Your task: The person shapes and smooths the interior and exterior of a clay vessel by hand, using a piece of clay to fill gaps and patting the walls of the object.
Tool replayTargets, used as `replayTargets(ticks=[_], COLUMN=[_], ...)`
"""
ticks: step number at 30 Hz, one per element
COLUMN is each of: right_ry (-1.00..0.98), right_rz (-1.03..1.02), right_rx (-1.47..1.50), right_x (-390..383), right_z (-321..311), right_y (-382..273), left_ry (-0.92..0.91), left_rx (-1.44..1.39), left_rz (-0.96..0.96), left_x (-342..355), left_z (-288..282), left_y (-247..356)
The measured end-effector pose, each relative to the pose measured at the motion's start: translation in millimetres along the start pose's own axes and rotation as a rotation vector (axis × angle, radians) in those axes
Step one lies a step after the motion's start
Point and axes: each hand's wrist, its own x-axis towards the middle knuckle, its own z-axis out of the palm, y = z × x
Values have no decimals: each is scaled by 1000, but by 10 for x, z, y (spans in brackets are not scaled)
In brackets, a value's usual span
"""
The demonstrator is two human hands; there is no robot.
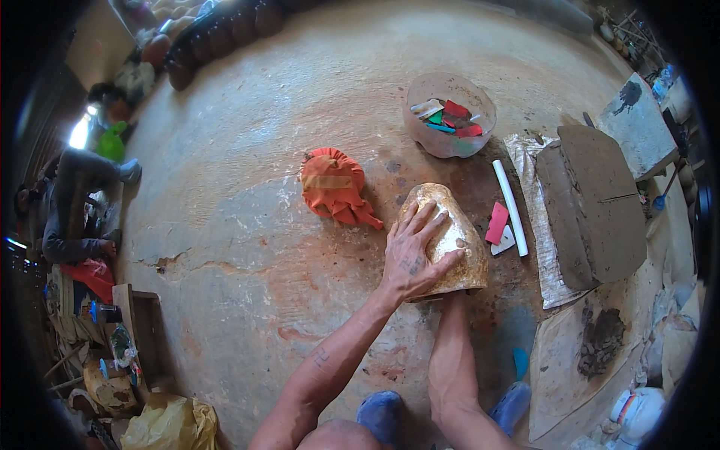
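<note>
A hollow, dome-shaped form point(469, 259), cream and rusty brown with a worn surface, lies in front of me with its open end toward me. My left hand point(414, 251) rests on its upper side, fingers spread and flat. My right forearm point(453, 345) runs up to the open end, and the hand itself is hidden inside or under the form. Just right of it, a pink piece point(496, 223) and a white scrap point(504, 241) lie beside a white tube point(511, 208). To the left is an orange cloth bundle point(332, 186) with gathered folds.
A round bowl point(450, 148) beyond the form holds several coloured scraps. Slabs of grey-brown clay point(600, 202) lie on a white sack point(551, 281) at right, near a pale block point(637, 127). Another person point(75, 199) sits at far left. A yellow plastic bag point(169, 426) is at lower left.
</note>
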Motion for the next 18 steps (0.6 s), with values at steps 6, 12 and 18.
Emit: replayTargets(ticks=[6,12,18], right_ry=[-19,-22,-18], right_rz=[5,-27,-32], right_rx=[5,12,-4], right_x=[-50,5,-93], right_z=[-18,33,-38], right_y=[-20,-123,-168], left_ry=[13,29,64], left_rx=[28,11,-3], left_rz=[15,-23,2], left_x=[2,11,11], left_z=[-36,-50,-74], left_y=[29,44,29])
